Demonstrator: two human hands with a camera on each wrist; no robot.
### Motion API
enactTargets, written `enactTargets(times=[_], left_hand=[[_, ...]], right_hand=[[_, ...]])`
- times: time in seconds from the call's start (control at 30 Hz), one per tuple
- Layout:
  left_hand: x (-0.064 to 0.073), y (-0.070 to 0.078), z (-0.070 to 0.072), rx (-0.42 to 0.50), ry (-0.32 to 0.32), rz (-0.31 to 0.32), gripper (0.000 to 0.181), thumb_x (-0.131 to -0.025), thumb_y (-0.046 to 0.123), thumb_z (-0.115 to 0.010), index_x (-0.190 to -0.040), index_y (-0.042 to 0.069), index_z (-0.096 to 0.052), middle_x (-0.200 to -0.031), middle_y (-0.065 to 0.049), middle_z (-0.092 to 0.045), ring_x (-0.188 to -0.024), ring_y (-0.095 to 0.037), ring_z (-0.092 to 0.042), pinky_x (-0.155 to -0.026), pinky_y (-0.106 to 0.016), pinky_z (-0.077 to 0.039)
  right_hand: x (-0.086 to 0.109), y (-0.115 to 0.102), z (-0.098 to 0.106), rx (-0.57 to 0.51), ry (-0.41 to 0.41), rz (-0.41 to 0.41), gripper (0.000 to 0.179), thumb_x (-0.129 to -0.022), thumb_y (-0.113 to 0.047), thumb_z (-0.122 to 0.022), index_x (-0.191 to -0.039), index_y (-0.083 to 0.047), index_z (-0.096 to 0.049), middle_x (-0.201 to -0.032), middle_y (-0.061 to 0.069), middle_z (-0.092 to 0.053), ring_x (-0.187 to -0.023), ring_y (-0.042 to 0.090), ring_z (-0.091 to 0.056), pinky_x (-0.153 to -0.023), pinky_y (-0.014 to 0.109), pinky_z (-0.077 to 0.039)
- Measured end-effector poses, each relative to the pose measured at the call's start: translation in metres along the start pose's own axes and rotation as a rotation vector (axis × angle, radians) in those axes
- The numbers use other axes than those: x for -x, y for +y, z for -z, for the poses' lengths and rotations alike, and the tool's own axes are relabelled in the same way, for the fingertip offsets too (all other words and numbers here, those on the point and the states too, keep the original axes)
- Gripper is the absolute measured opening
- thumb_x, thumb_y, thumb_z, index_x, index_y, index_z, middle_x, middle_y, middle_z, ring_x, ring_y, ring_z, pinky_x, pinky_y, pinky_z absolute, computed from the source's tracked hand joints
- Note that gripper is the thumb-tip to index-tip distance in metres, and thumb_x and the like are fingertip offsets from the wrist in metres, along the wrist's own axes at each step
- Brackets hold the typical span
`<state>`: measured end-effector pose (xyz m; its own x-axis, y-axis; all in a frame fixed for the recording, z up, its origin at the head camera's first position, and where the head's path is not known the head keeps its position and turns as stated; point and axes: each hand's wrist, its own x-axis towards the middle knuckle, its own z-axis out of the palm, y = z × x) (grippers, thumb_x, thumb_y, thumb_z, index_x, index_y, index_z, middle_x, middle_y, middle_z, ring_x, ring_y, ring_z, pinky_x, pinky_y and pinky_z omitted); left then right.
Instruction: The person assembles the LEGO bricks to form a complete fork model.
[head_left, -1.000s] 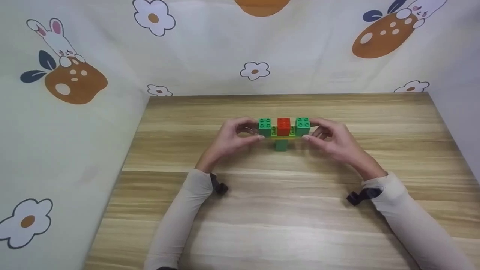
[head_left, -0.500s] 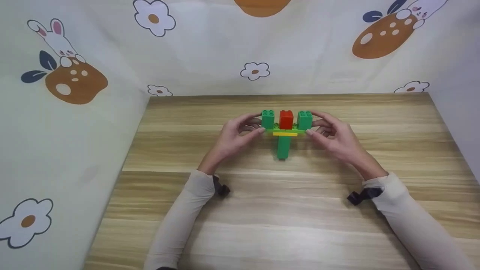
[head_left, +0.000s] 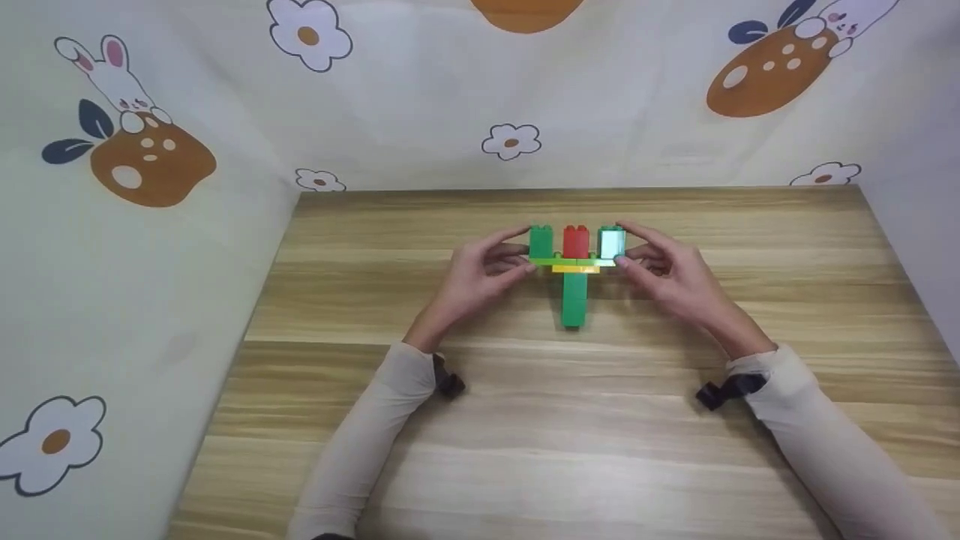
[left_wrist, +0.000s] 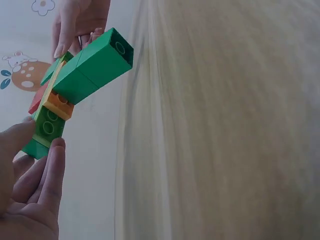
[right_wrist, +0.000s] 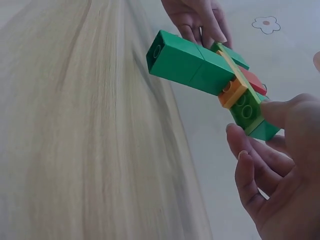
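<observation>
Both hands hold a toy-brick build (head_left: 575, 262) between them. Its stem is green bricks (head_left: 574, 300), topped by a small yellow plate (head_left: 576, 269) and a wider light-green plate. On that stand a green brick (head_left: 541, 242) at the left, a red brick (head_left: 576, 242) in the middle and another green brick (head_left: 611, 243) at the right. The left hand (head_left: 484, 270) pinches the left end of the build; the right hand (head_left: 667, 270) pinches the right end. In both wrist views the hollow underside of the stem (left_wrist: 120, 47) shows, raised off the table and tilted.
A wood-grain table (head_left: 570, 420) spreads beneath the hands. Behind it hangs a pale cloth (head_left: 420, 97) printed with flowers and rabbits, which also covers the left side. Each wrist wears a dark strap-on camera (head_left: 450, 385).
The build has tipped so that its stem shows longer and its front face turns to the head camera. Both hands keep their hold, and the left has shifted slightly right.
</observation>
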<state>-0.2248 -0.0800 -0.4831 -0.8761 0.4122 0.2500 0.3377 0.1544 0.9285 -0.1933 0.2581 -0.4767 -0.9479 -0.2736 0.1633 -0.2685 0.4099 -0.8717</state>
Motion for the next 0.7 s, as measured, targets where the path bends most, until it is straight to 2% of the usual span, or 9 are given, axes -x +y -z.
enactTargets(times=[0.17,0.33,0.53,0.7], left_hand=[[0.0,-0.002,-0.002,-0.006,-0.021,0.009,0.06,-0.094,0.003,-0.084,-0.15,0.011,-0.064,-0.12,-0.016,-0.081,-0.106,-0.023,-0.08,-0.096,-0.032,-0.064],[0.002,-0.004,-0.003,-0.059,-0.038,0.053,0.057,-0.096,0.012,-0.084,-0.149,0.016,-0.065,-0.12,-0.012,-0.082,-0.108,-0.021,-0.08,-0.096,-0.031,-0.064],[0.004,-0.005,-0.005,-0.136,-0.062,0.135,0.055,-0.097,0.023,-0.084,-0.148,0.018,-0.064,-0.121,-0.008,-0.082,-0.11,-0.018,-0.08,-0.098,-0.031,-0.064],[0.004,-0.007,-0.005,-0.171,-0.095,0.169,0.053,-0.097,0.022,-0.084,-0.145,0.016,-0.065,-0.124,-0.009,-0.081,-0.112,-0.019,-0.08,-0.098,-0.03,-0.063]], right_hand=[[0.0,0.004,0.001,0.013,-0.035,-0.04,0.061,-0.107,-0.032,-0.071,-0.162,-0.014,-0.051,-0.123,0.021,-0.079,-0.109,0.038,-0.078,-0.086,0.016,-0.061],[0.0,0.007,0.002,0.019,-0.057,-0.093,0.064,-0.107,-0.036,-0.07,-0.162,-0.01,-0.05,-0.126,0.022,-0.078,-0.113,0.039,-0.078,-0.086,0.016,-0.061],[-0.002,0.01,0.003,0.049,-0.102,-0.074,0.065,-0.106,-0.032,-0.073,-0.163,-0.015,-0.048,-0.12,0.018,-0.081,-0.104,0.032,-0.08,-0.086,0.018,-0.062],[-0.003,0.014,0.003,0.045,-0.13,-0.07,0.063,-0.104,-0.023,-0.075,-0.161,-0.009,-0.051,-0.116,0.02,-0.081,-0.093,0.03,-0.082,-0.079,0.021,-0.064]])
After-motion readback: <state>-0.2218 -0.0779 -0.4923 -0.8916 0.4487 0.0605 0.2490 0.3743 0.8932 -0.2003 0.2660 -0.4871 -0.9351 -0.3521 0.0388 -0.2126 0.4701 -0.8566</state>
